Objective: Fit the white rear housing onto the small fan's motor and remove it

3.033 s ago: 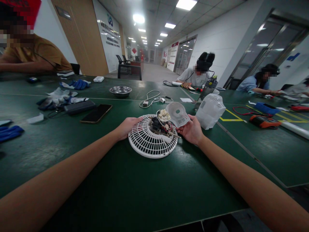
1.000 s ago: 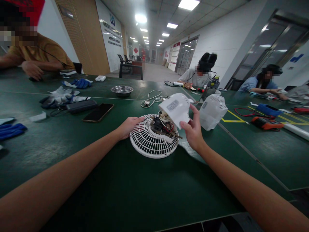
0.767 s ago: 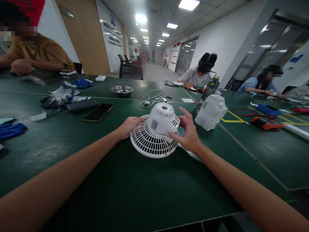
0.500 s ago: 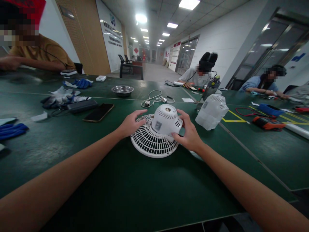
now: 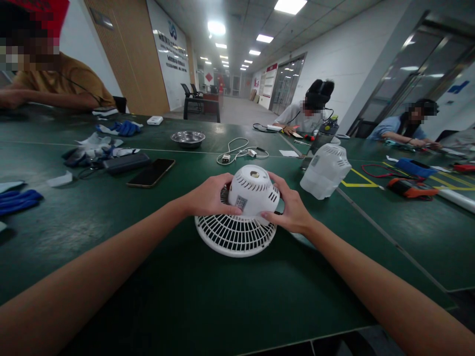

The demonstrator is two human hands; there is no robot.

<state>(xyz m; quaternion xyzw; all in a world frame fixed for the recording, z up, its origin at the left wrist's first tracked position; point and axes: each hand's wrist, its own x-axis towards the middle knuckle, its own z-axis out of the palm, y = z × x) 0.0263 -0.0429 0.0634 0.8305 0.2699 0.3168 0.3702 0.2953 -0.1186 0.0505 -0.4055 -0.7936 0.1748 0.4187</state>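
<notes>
A white round fan grille (image 5: 235, 237) lies flat on the green table (image 5: 222, 296). On its middle sits a white domed motor cover (image 5: 253, 192) with slots and a small code sticker. My left hand (image 5: 208, 198) grips the cover's left side with fingers wrapped round it. My right hand (image 5: 293, 207) clasps its right side, thumb on the lower front. The motor under the cover is hidden.
A second white fan housing (image 5: 324, 170) stands to the right. A black phone (image 5: 150, 173), a dark case (image 5: 126, 162), blue gloves (image 5: 122, 128), a steel bowl (image 5: 188, 138) and a white cable (image 5: 237, 151) lie beyond. Other people sit at the left and far right.
My right hand brought the cover over and set it down on the exposed motor. My left hand left the grille rim and took hold of the cover. The grille shifted slightly toward me.
</notes>
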